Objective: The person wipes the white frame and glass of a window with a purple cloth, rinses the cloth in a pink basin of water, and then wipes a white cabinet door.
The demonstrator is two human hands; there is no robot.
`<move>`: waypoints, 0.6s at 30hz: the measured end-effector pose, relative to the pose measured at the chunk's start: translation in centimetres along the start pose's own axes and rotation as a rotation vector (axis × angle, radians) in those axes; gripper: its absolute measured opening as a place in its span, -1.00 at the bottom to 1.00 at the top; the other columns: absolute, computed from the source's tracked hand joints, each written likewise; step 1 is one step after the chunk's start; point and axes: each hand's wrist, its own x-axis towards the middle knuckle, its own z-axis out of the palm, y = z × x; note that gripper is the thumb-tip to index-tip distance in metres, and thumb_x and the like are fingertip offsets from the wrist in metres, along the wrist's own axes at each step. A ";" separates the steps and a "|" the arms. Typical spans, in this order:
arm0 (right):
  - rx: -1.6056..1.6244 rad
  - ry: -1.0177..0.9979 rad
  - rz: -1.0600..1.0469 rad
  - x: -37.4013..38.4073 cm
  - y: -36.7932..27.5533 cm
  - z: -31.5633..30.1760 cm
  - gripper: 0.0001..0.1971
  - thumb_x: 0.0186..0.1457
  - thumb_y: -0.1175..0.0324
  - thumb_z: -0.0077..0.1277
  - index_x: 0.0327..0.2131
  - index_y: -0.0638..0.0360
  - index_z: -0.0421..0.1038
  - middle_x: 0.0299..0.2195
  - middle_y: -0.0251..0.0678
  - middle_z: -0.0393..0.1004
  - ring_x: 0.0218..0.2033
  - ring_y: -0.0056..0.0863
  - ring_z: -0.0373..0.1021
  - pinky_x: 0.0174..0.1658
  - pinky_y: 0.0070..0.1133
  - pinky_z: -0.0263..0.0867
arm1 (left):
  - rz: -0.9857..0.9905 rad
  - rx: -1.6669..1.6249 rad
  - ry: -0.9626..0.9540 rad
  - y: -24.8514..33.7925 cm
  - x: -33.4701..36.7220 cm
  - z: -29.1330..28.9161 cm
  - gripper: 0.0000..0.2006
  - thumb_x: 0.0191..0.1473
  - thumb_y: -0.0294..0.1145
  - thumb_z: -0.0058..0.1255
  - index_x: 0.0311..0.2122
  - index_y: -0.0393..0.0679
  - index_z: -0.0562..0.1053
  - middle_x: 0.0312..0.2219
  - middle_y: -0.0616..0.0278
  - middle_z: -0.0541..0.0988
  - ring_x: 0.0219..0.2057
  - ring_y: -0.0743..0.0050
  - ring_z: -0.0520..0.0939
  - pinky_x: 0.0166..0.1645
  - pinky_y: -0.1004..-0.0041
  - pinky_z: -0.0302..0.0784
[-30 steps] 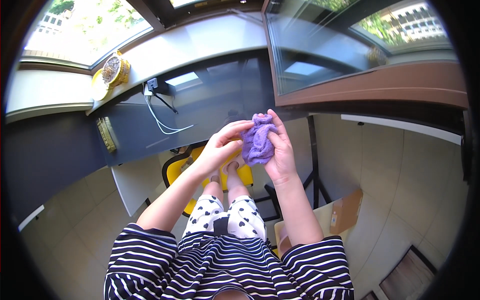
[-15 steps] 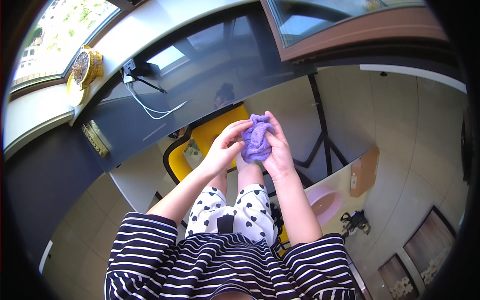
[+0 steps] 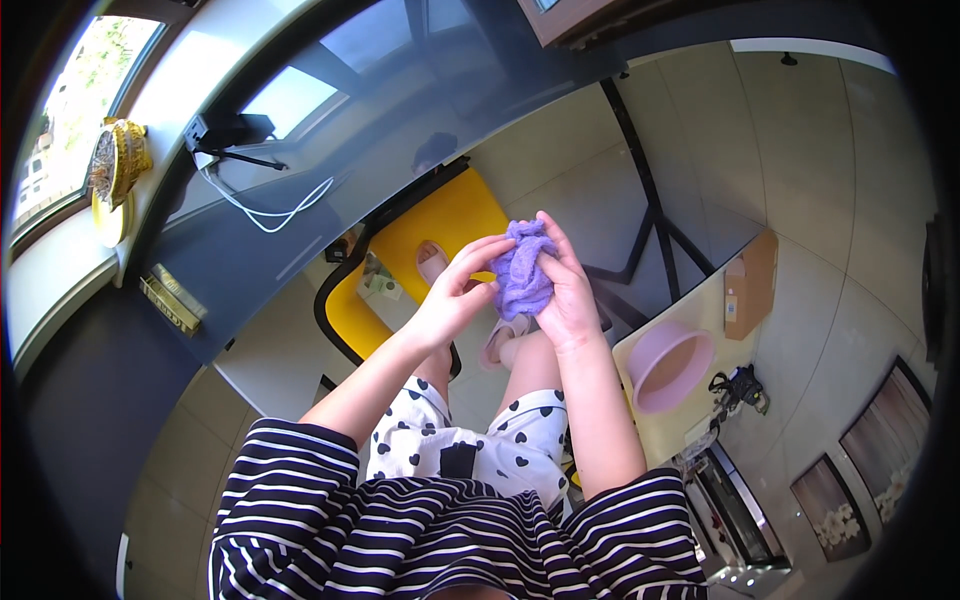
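Note:
A crumpled purple cloth (image 3: 524,272) is bunched between my two hands, held up in front of me over the yellow chair. The fingers of my left hand (image 3: 462,292) press on its left side, with the thumb bent near its lower edge. My right hand (image 3: 568,290) grips it from the right; its thumb lies across the folds and its other fingers reach up behind, partly hidden by the cloth.
A glossy dark desk (image 3: 370,130) spans the far side, bearing a power strip (image 3: 228,132) and a white cable (image 3: 270,212). Below my hands is a yellow chair (image 3: 440,215). To the right are a pink basin (image 3: 672,368), a cardboard box (image 3: 750,285) and a black camera-like object (image 3: 740,388).
The view has swung, so the desk items sit further left and the basin shows more fully. My feet in slippers have come into sight. Both hands keep hold of the cloth.

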 end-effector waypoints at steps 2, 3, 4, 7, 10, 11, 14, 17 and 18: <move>0.003 0.020 0.000 0.4 -0.1 -0.8 -0.56 0.24 0.56 -0.22 0.19 0.13 0.15 0.05 -0.15 0.31 0.08 -0.37 0.30 0.15 -0.45 0.25 | 0.012 0.011 -0.030 -0.6 0.7 -0.1 -0.48 -0.01 -0.60 -0.15 0.14 -0.11 0.33 0.18 0.14 0.21 0.14 0.33 0.31 0.12 0.43 0.30; 0.003 0.022 -0.002 0.9 0.0 -1.2 -0.56 0.24 0.56 -0.22 0.19 0.13 0.15 0.05 -0.15 0.31 0.08 -0.37 0.30 0.15 -0.45 0.25 | 0.012 0.009 -0.032 -1.2 1.2 -0.3 -0.48 -0.01 -0.60 -0.15 0.14 -0.11 0.33 0.18 0.14 0.21 0.14 0.33 0.31 0.12 0.43 0.30; -0.007 0.031 -0.008 1.4 0.1 -1.6 -0.56 0.24 0.56 -0.22 0.19 0.13 0.15 0.06 -0.15 0.31 0.08 -0.37 0.30 0.15 -0.45 0.25 | -0.006 -0.001 -0.044 -2.0 1.9 -0.6 -0.49 -0.01 -0.60 -0.15 0.13 -0.12 0.35 0.17 0.14 0.23 0.14 0.34 0.31 0.12 0.43 0.29; -0.035 0.046 -0.022 2.9 0.8 -3.4 -0.56 0.24 0.55 -0.23 0.19 0.13 0.15 0.05 -0.13 0.31 0.08 -0.37 0.30 0.15 -0.44 0.25 | -0.076 -0.072 -0.044 -3.8 3.8 -1.0 -0.55 -0.01 -0.58 -0.13 0.06 -0.14 0.40 0.08 0.15 0.32 0.09 0.35 0.35 0.11 0.45 0.28; -0.022 0.075 0.009 4.9 1.9 -5.1 -0.58 0.25 0.54 -0.24 0.18 0.12 0.17 0.03 -0.13 0.34 0.05 -0.36 0.32 0.12 -0.44 0.27 | -0.028 0.006 -0.033 -6.2 5.3 -2.0 -0.58 -0.02 -0.58 -0.11 0.02 -0.16 0.42 -0.02 0.17 0.36 0.00 0.38 0.39 0.07 0.47 0.29; -0.029 0.067 0.012 5.8 2.6 -5.7 -0.58 0.25 0.54 -0.24 0.18 0.12 0.17 0.03 -0.13 0.34 0.05 -0.36 0.32 0.12 -0.44 0.27 | -0.056 0.018 -0.040 -7.0 5.6 -2.5 -0.60 0.00 -0.57 -0.13 0.01 -0.16 0.41 -0.05 0.21 0.36 -0.02 0.43 0.38 0.06 0.49 0.28; 0.004 0.101 0.073 8.9 5.6 -7.5 -0.60 0.24 0.54 -0.22 0.15 0.11 0.19 0.00 -0.14 0.36 0.00 -0.36 0.35 0.07 -0.43 0.33 | -0.076 0.067 -0.022 -10.6 6.2 -4.7 -0.63 0.02 -0.56 -0.14 -0.01 -0.17 0.41 -0.09 0.26 0.35 -0.07 0.48 0.38 0.05 0.51 0.27; -0.043 0.061 0.102 12.4 8.8 -8.5 -0.59 0.21 0.57 -0.21 0.14 0.12 0.18 -0.01 -0.14 0.36 -0.01 -0.37 0.36 0.05 -0.43 0.34 | -0.048 0.177 -0.001 -14.8 6.9 -7.8 -0.64 0.04 -0.57 -0.10 0.00 -0.17 0.39 -0.11 0.29 0.36 -0.11 0.53 0.40 0.04 0.49 0.30; -0.055 0.036 0.114 13.2 9.8 -8.8 -0.58 0.21 0.58 -0.21 0.14 0.12 0.18 -0.01 -0.13 0.35 -0.01 -0.37 0.36 0.04 -0.44 0.35 | -0.079 0.149 -0.003 -15.9 6.8 -8.9 -0.62 0.05 -0.56 -0.11 0.02 -0.16 0.38 -0.13 0.29 0.39 -0.13 0.54 0.42 0.02 0.49 0.32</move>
